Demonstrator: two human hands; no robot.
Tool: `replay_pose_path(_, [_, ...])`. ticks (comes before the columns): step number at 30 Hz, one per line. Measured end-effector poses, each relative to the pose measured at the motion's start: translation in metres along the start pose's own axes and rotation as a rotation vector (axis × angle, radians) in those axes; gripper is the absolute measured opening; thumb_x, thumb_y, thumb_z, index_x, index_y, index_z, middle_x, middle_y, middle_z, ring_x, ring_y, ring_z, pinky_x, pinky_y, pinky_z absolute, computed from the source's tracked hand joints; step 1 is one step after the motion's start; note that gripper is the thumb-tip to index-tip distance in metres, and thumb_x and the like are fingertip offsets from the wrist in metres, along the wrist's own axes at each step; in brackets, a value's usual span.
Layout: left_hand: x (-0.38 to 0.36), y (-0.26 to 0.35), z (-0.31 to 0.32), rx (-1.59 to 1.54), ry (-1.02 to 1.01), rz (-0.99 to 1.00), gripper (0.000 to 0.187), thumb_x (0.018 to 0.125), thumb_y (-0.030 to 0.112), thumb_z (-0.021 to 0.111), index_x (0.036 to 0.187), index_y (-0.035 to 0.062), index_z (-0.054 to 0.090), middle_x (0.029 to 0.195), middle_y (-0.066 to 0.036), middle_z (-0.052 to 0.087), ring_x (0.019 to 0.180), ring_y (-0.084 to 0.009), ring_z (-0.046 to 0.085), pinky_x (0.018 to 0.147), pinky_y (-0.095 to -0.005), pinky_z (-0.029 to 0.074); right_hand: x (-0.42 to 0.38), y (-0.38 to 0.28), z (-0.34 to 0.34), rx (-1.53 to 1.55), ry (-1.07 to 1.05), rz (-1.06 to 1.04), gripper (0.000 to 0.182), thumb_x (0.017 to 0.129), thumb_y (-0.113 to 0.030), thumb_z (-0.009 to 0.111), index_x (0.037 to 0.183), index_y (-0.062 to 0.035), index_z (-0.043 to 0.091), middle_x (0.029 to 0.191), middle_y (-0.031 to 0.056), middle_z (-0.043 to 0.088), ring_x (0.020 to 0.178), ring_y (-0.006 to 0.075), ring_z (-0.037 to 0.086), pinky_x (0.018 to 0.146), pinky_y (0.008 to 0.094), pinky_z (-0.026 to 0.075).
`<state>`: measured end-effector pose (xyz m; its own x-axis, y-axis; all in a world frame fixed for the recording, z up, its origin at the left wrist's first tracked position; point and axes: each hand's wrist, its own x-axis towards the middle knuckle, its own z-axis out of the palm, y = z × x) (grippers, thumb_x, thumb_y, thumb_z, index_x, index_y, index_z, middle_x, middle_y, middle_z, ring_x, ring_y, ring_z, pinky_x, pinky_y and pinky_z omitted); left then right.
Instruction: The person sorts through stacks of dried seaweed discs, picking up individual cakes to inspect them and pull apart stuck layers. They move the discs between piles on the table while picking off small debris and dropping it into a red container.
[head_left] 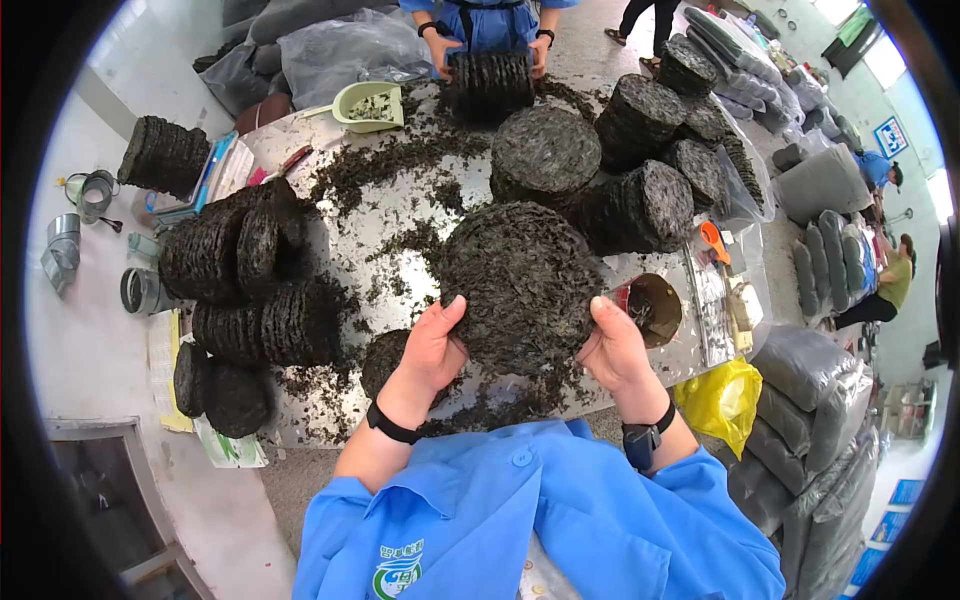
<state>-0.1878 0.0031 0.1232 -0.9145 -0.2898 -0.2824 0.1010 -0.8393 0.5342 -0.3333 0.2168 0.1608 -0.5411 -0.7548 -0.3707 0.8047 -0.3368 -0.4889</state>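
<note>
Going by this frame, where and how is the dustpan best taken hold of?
By its handle, probably best reached from the wearer's left: the dustpan lies with the handle pointing that way and its open mouth facing right. Keeping it level seems wise, as dark scraps lie in it.

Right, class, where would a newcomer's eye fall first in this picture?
Probably on the dark disc held between the left hand and right hand, front and centre. Then the yellow bag at the near right edge of the table, and the green dustpan at its far side, left of centre.
</note>
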Motion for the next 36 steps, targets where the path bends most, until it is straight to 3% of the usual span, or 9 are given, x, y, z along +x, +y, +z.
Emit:
replay_pose_path(6, [0.010,0.022,-0.024,0.440,0.436,0.365,0.035,0.105,0.026,0.050,0.131,0.0019,0.052,0.128,-0.015,0.060,0.118,-0.0251,0.059,0.103,-0.0392,0.047,0.000,-0.052,0.016,-1.963,-0.286,-1.243,0.043,0.092,-0.004,0.059,0.134,-0.0044,0.058,0.132,0.0145,0.065,0.126,0.0278,0.060,0.108,0.0440,0.045])
replay_pose_path(7, [0.012,0.017,-0.025,0.446,0.440,0.362,0.035,0.105,0.026,0.050,0.131,0.0019,0.052,0.128,-0.015,0.060,0.118,-0.0251,0.059,0.103,-0.0392,0.047,0.000,-0.050,0.019,-2.273,-0.392,-1.013,0.049,0.085,-0.008,0.067,0.133,-0.0069,0.060,0.142,0.0136,0.059,0.135,0.0318,0.052,0.115,0.0491,0.037])
replay_pose_path(14, [0.031,-0.038,0.056,1.485,0.231,0.906,0.063,0.080,0.013,0.078,0.134,0.0004,0.048,0.123,-0.015,0.061,0.113,-0.0281,0.059,0.099,-0.0398,0.046,-0.008,-0.042,-0.081,-1.170,0.194,-0.706,0.014,0.100,-0.001,0.052,0.109,0.0011,0.063,0.104,0.0122,0.067,0.088,0.0169,0.065,0.077,0.0295,0.053])
replay_pose_path(20, [0.066,-0.069,0.038,1.818,0.276,0.525,0.092,0.071,0.030,0.085,0.147,0.0043,0.041,0.132,-0.015,0.055,0.125,-0.0355,0.049,0.107,-0.0474,0.038,0.153,0.086,-0.369,-1.122,0.677,-0.054,0.041,0.104,-0.046,0.052,0.114,-0.0076,0.061,0.086,0.0009,0.062,0.067,0.0108,0.054,0.060,0.0280,0.042])
replay_pose_path(22, [0.051,-0.063,0.025,1.943,0.286,0.482,0.083,0.070,0.037,0.083,0.143,0.0121,0.052,0.131,-0.015,0.055,0.126,-0.0358,0.049,0.107,-0.0471,0.039,0.159,0.082,-0.302,-0.620,0.707,0.044,0.049,0.102,-0.053,0.051,0.121,-0.0089,0.059,0.084,-0.0007,0.059,0.066,0.0122,0.051,0.059,0.0282,0.039])
replay_pose_path(27, [0.019,-0.020,-0.033,1.579,0.359,0.423,0.049,0.087,0.019,0.065,0.134,0.0053,0.057,0.128,-0.017,0.055,0.125,-0.0355,0.049,0.110,-0.0437,0.037,0.167,0.071,-0.242,-0.021,0.372,0.289,0.077,0.095,-0.072,0.047,0.142,-0.0107,0.050,0.113,0.0044,0.070,0.089,0.0194,0.063,0.073,0.0361,0.047])
replay_pose_path(29, [0.011,-0.003,-0.075,1.372,0.522,0.277,0.047,0.096,0.022,0.056,0.140,0.0043,0.048,0.138,-0.016,0.050,0.129,-0.0295,0.047,0.109,-0.0400,0.038,0.155,0.075,-0.244,-0.883,-0.102,-0.051,0.074,0.098,-0.068,0.042,0.143,-0.0099,0.052,0.133,0.0066,0.066,0.115,0.0232,0.064,0.094,0.0391,0.050])
replay_pose_path(33, [0.010,-0.004,-0.161,0.873,0.458,0.034,0.055,0.108,0.036,0.044,0.153,0.0075,0.031,0.145,-0.007,0.047,0.130,-0.0240,0.050,0.111,-0.0389,0.040,0.134,0.066,-0.161,-0.143,0.356,0.557,0.057,0.105,-0.047,0.040,0.142,-0.0058,0.055,0.135,0.0101,0.064,0.123,0.0251,0.062,0.106,0.0414,0.048])
replay_pose_path(36, [0.030,0.012,-0.153,0.505,0.290,0.086,0.058,0.106,0.039,0.048,0.151,0.0064,0.035,0.149,-0.009,0.042,0.136,-0.0234,0.043,0.113,-0.0356,0.037,0.121,0.066,-0.181,0.033,0.244,0.332,0.054,0.106,-0.046,0.045,0.141,-0.0079,0.055,0.135,0.0074,0.065,0.119,0.0226,0.063,0.103,0.0391,0.050])
